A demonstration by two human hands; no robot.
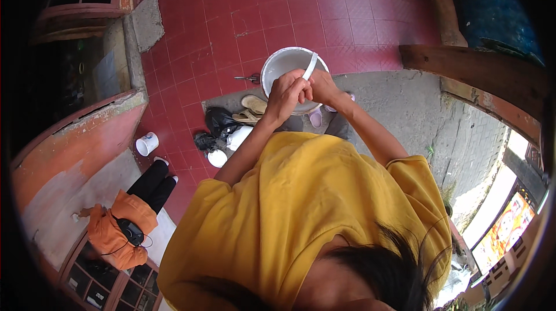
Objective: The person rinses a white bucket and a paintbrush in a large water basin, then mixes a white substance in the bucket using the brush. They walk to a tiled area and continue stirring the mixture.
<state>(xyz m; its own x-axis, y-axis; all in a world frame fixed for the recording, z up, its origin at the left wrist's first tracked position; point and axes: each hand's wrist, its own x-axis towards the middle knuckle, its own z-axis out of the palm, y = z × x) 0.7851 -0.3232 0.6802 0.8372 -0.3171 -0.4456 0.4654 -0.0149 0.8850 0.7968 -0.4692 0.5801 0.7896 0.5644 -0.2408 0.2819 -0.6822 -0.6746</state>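
A white round bucket [268, 73] with a pale grey inside stands just in front of me. Above its near rim my two hands meet. My left hand [286, 93] is closed around the lower end of a flat white strip [311, 65], which sticks up and slants over the bucket; its exact kind I cannot make out. Pressed against it from the right is my right hand [324, 86], its fingers mostly hidden behind the left one. On the red tiles left of the bucket lies a small tool with dark handles [250, 78], possibly scissors.
Beige sandals [253, 104], a black plastic bag [220, 121] and a white round container [217, 158] lie left of my knees. Purple clogs [315, 117] are below the bucket. A white pail [147, 144] stands near a person in orange [130, 230] by the wall. Wooden beam [463, 64] at right.
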